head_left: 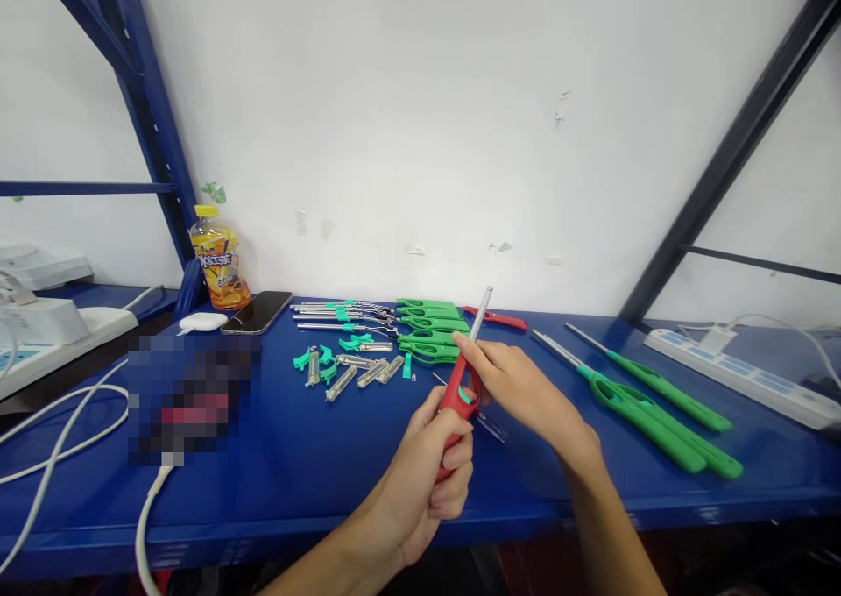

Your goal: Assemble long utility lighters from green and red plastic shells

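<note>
A red long-nosed lighter [455, 393] with a metal tube and a teal trigger points up and away over the table. My left hand [427, 482] is wrapped round its handle. At the base of the tube, my right hand [512, 381] closes its thumb and fingers on the lighter's front part; some fingers are hidden behind it. A screwdriver [491, 427] with a clear handle lies partly hidden beneath. Beyond the hands are green handle shells [430, 322] and a red handle shell [503, 319]. To their left lie metal tubes with wires [338, 314], clear fuel tanks [342, 383] and teal triggers [328, 368].
Several green lighters [647, 412] lie on the right, near a white power strip [742, 377]. At left are a phone [257, 312], a drink bottle [220, 263], a white case [202, 322], a blurred-out object and white cables [49, 473]. A wall stands behind the blue table [295, 482].
</note>
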`<state>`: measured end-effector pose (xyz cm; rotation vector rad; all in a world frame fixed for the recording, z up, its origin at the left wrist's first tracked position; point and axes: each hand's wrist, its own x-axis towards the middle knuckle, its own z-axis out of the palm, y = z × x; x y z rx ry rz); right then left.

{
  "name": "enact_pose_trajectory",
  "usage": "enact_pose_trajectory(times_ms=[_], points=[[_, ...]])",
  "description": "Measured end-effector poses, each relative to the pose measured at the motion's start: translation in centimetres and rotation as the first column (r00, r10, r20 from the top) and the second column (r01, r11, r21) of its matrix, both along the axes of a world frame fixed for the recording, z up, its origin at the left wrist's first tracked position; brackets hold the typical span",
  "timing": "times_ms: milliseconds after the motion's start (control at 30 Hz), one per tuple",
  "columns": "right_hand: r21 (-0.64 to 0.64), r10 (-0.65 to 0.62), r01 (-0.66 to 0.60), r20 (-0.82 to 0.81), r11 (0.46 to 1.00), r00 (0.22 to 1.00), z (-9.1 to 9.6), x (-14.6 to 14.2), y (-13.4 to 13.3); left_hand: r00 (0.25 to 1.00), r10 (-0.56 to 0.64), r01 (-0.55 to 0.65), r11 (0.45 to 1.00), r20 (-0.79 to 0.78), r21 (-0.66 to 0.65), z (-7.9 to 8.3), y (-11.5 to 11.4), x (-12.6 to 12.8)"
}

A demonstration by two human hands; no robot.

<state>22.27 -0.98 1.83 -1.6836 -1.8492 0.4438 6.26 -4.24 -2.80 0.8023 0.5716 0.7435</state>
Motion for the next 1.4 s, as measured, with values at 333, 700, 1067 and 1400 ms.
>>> enact_pose_trajectory(times_ms=[333, 700, 1067, 1400], points=[[-0.014, -0.014, 0.014, -0.002, 1.000, 1.000, 0.0, -0.1, 0.0, 1.000, -0.029, 0.028, 0.999, -0.001, -0.028, 0.1, 0.1, -0.1], [-0.039, -0.007, 0.008, 0.028, 0.999, 1.000, 0.2, 0.1, -0.2, 0.996, -0.046, 0.044, 0.999, 0.073, 0.021, -0.5, 0.3, 0.2], [0.133, -0.125, 0.179, -0.341, 0.975, 0.932, 1.5, 6.0, -0.3, 0.983, -0.185, 0.181, 0.965, 0.003, 0.188, -0.3, -0.2, 0.1], [-0.162, -0.316, 0.319, 0.045, 0.934, 0.948, -0.6, 16.4, -1.4, 0.967, -0.228, 0.252, 0.929, -0.116, 0.273, -0.3, -0.1, 0.3]])
